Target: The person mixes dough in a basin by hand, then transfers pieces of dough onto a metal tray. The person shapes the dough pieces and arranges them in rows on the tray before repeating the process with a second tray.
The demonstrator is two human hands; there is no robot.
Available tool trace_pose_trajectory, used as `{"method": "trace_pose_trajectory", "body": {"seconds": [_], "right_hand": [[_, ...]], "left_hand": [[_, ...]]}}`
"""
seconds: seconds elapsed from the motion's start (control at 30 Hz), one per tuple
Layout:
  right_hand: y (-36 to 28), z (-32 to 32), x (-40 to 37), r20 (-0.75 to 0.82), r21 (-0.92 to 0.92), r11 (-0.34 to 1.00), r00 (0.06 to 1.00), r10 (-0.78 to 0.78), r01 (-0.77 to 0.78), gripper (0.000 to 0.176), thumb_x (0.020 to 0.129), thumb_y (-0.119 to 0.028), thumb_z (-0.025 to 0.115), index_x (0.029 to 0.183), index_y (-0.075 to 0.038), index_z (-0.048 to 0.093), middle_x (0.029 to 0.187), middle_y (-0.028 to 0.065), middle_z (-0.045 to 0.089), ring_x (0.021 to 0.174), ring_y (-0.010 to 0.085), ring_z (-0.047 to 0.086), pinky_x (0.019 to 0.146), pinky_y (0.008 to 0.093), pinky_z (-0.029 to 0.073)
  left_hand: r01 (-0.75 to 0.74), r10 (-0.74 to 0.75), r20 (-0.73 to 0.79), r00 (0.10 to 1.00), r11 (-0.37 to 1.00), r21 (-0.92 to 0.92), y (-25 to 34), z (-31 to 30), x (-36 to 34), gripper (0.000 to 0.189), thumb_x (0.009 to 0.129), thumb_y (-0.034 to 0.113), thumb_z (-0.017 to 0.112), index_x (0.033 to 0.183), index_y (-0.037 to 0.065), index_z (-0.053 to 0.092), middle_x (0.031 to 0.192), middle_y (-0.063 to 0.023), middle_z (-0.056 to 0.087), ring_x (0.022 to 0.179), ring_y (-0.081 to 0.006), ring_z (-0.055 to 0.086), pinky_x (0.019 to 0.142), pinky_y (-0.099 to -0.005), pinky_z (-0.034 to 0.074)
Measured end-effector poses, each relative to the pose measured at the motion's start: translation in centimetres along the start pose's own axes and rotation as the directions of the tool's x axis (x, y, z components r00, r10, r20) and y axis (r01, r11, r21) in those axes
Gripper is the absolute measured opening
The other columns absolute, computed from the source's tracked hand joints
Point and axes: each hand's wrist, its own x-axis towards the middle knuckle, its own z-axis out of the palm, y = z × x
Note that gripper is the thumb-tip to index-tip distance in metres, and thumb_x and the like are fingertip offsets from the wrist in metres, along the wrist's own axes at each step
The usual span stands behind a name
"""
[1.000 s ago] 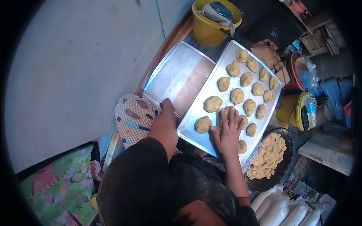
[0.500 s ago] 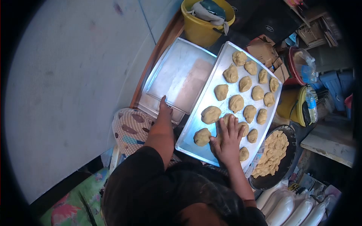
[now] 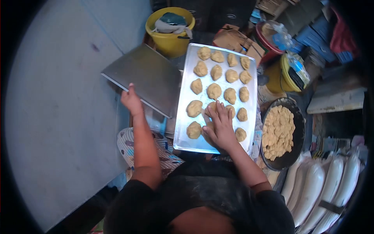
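Observation:
My left hand [image 3: 131,100] grips the near edge of a bare metal baking tray [image 3: 146,78], which is raised and tilted so its dull face shows. Beside it on the right lies a second baking tray [image 3: 183,142] with rows of rough dough balls [image 3: 214,91]. My right hand [image 3: 221,126] rests over the near part of this tray, fingers spread, on or just above a dough ball [image 3: 210,107] that it partly covers. Whether the palm presses on other dough underneath is hidden.
To the right stands a black round pan [image 3: 298,136] heaped with dough pieces [image 3: 278,130]. Yellow buckets [image 3: 171,43] and a cardboard box [image 3: 231,41] are at the back. White filled bags [image 3: 311,187] lie at the lower right, and a pale wall [image 3: 62,117] rises on the left.
My left hand has lifted the bare tray from the stack at the left and tilted it up. My right hand stays spread over the dough tray. The camera view has turned.

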Motion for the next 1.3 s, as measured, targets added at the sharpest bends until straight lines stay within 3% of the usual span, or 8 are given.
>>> {"method": "trace_pose_trajectory", "body": {"seconds": [0.23,0.47,0.67,0.93,1.07,1.13,1.2,1.3], "right_hand": [[-1.9,-1.3,-2.1,-0.08,0.531,0.846,0.997,0.002,0.041,0.066,0.084,-0.026,0.066,0.139,-0.006,0.037,0.142,0.0259,0.031,0.132,0.041,0.032,0.108,0.0462,0.028],[-2.8,-5.1,0.5,0.249,0.952,-0.215,0.961,0.122,-0.22,0.072,0.095,-0.043,0.051,0.146,-0.001,0.021,0.138,0.0159,0.039,0.117,0.0234,0.048,0.098,0.0364,0.042],[4.4,-7.2,-2.7,-0.096,0.977,0.212,0.896,0.433,0.002,0.052,0.092,-0.009,0.053,0.137,0.006,0.032,0.118,0.0163,0.057,0.105,0.0216,0.056,0.091,0.0308,0.044],[18.5,-1.2,-5.9,-0.205,0.559,0.776,0.858,0.471,-0.292,0.058,0.09,-0.03,0.059,0.136,0.002,0.041,0.114,0.027,0.061,0.105,0.0329,0.062,0.091,0.0365,0.046],[18.4,-1.0,-5.5,-0.254,0.636,0.754,0.88,0.402,-0.162,0.058,0.091,-0.029,0.059,0.137,0.002,0.04,0.112,0.0255,0.062,0.104,0.0292,0.062,0.09,0.0346,0.046],[18.3,-0.7,-5.4,-0.292,0.667,0.739,0.879,0.377,-0.095,0.056,0.092,-0.027,0.058,0.137,0.001,0.041,0.11,0.0233,0.063,0.102,0.025,0.062,0.088,0.0325,0.046],[17.5,-0.9,-5.5,-0.253,0.69,0.713,0.882,0.398,-0.124,0.055,0.092,-0.027,0.057,0.137,0.0,0.041,0.11,0.0223,0.064,0.1,0.0241,0.062,0.087,0.0321,0.047],[15.8,-1.8,-5.5,-0.218,0.718,0.679,0.877,0.429,-0.153,0.054,0.092,-0.027,0.057,0.138,-0.001,0.041,0.107,0.0205,0.065,0.096,0.0236,0.064,0.083,0.0322,0.048]], "left_hand": [[-0.28,0.279,-0.031,0.96,0.959,-0.036,13.4,-6.8,-8.1,0.019,0.088,0.01,0.059,0.097,-0.007,0.06,0.092,-0.0114,0.061,0.081,-0.0185,0.057,0.074,-0.0327,0.048],[-0.002,0.127,0.212,0.969,0.862,-0.507,16.7,-7.4,-17.7,0.038,0.093,0.017,0.05,0.123,-0.005,0.047,0.119,-0.0139,0.054,0.113,-0.024,0.052,0.095,-0.0411,0.043],[0.559,-0.239,0.636,0.734,0.745,-0.364,8.9,-5.1,-25.6,0.029,0.097,0.014,0.051,0.123,0.001,0.048,0.113,-0.0114,0.057,0.1,-0.023,0.059,0.086,-0.0402,0.05],[0.717,-0.605,0.762,-0.233,0.423,0.555,4.5,-4.7,-26.7,0.037,0.099,0.032,0.045,0.109,-0.003,0.054,0.094,-0.0182,0.065,0.078,-0.0249,0.066,0.069,-0.0363,0.056],[0.209,-0.648,0.745,0.157,0.759,0.617,7.6,-4.9,-24.7,0.028,0.093,0.024,0.056,0.11,0.001,0.057,0.094,-0.0141,0.064,0.076,-0.0228,0.063,0.072,-0.0344,0.053],[-0.247,-0.061,0.723,0.688,0.917,0.313,5.0,-5.0,-21.6,0.027,0.09,0.017,0.058,0.111,0.0,0.059,0.089,-0.0113,0.063,0.078,-0.0211,0.061,0.073,-0.0326,0.05],[-0.648,0.35,0.614,0.708,0.669,0.365,6.3,-3.5,-18.4,0.033,0.089,0.013,0.059,0.117,-0.003,0.056,0.094,-0.0112,0.063,0.084,-0.0217,0.061,0.077,-0.0325,0.048],[-0.11,-0.273,0.699,0.661,0.886,0.45,4.2,-2.6,-15.8,0.045,0.089,0.01,0.059,0.13,-0.004,0.047,0.118,-0.0138,0.057,0.097,-0.0161,0.057,0.082,-0.0282,0.047]]}}
